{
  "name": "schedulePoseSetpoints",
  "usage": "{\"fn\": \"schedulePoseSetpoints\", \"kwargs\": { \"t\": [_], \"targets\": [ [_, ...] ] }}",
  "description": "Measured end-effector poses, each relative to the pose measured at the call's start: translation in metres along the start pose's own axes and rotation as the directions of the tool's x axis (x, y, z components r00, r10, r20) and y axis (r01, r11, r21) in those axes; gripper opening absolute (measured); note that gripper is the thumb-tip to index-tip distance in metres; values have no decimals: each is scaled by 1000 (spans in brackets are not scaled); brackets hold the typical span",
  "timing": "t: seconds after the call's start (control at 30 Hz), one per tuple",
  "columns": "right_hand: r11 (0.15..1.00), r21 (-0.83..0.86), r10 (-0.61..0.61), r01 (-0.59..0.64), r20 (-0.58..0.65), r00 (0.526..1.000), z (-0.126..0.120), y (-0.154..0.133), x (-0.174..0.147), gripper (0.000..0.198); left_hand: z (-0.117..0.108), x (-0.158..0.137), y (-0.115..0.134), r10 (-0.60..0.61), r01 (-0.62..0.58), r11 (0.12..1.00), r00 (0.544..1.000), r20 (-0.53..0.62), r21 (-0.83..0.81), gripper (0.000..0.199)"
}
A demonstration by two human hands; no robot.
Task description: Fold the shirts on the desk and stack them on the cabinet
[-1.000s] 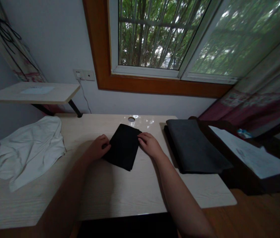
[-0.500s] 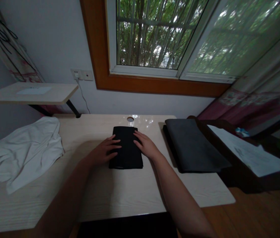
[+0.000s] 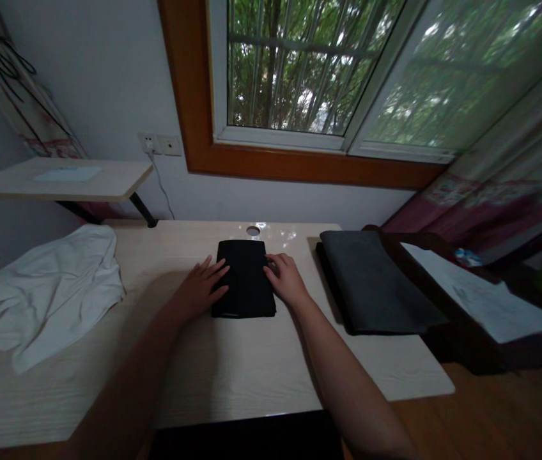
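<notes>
A flat black rectangular bundle [image 3: 246,281], which looks like folded cloth, lies on the pale wooden desk [image 3: 252,370] in front of me. Layers show along its near edge. My left hand [image 3: 198,291] rests at its left side with the fingers spread, their tips on the bundle. At the right edge, my right hand [image 3: 287,276] touches the bundle with its fingertips and thumb. Those fingers are slightly bent and apart, not wrapped round it.
A crumpled white cloth [image 3: 55,294] lies on the left, near a raised shelf [image 3: 122,182]. To the right is a large dark grey folded item [image 3: 376,287], overhanging the desk edge. Beyond it, white paper [image 3: 477,294] lies on a dark surface. A cable hole [image 3: 252,231] is at the back.
The black bundle has shifted slightly away from me. My right hand has drawn a little to the right, onto its edge, and my left fingers have slid a bit outward.
</notes>
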State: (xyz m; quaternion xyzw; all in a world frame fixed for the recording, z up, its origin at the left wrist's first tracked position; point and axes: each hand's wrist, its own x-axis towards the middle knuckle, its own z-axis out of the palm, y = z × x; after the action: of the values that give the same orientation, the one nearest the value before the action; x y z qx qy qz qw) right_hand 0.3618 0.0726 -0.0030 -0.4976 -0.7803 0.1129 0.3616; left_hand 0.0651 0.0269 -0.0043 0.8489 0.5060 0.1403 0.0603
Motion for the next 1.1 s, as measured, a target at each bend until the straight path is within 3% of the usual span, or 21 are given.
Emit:
{"fn": "schedulePoseSetpoints", "kwargs": {
  "t": [0.17, 0.33, 0.5, 0.63, 0.77, 0.87, 1.0, 1.1],
  "targets": [
    [995, 71, -75, 67, 117, 990, -5, -6, -1, 31, -2, 2, 0, -25, 28, 999, 996, -84, 25, 52],
    [981, 186, -87, 59, 147, 985, -8, -4, -1, 31, -14, 7, -4, 69, -78, 995, 985, -158, -55, 32],
    [924, 379, -77, -55, 324, 943, -7, -4, -4, 19, -18, 6, -1, 120, -134, 973, 989, -84, -188, 43],
    [874, 457, 5, -166, 333, 943, -3, -8, -5, 31, -12, 7, -1, -22, -20, 977, 982, -189, -214, 31],
    [858, 487, 6, -160, 302, 953, -1, -10, -4, 51, -5, 13, -13, -194, 120, 966, 923, -332, -231, 27],
    [843, 513, 11, -161, 283, 959, 2, -10, -4, 61, 0, 16, -23, -282, 195, 940, 905, -319, -278, 32],
    [768, 619, 25, -165, 229, 973, 8, -13, -6, 60, 1, 15, -27, -279, 177, 923, 919, -279, -341, 30],
    [736, 656, 23, -170, 227, 974, 14, -17, -6, 66, 0, 14, -25, -319, 194, 899, 904, -284, -394, 31]
  ]
}}
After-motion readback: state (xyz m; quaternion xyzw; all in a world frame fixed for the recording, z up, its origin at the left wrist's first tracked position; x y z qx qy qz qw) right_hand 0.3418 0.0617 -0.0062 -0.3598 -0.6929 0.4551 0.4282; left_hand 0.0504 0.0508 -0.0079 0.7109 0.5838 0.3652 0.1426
